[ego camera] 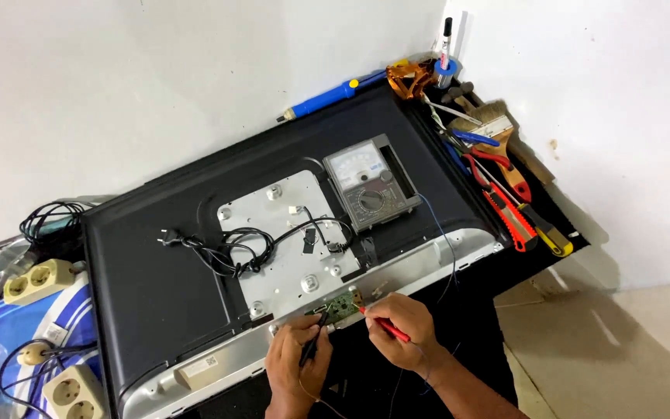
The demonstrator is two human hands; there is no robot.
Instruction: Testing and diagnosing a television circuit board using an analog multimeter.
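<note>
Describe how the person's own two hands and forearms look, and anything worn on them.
Both hands are bare: no gloves, rings or watch show on the left hand or the right hand. The forearms are uncovered too, with no sleeve reaching into view. They enter from the bottom edge of the head view. Finer details are too small to tell.

Both forearms come up from the bottom edge of the view, bare to the wrist, and converge at the near edge of the counter. The left hand [298,357] lies palm down, its fingers [313,330] curled in a pencil-like pinch. The right hand [401,330] sits just beside it, knuckles up, its fingers [378,310] pinched likewise. The hands are close but apart.
</note>
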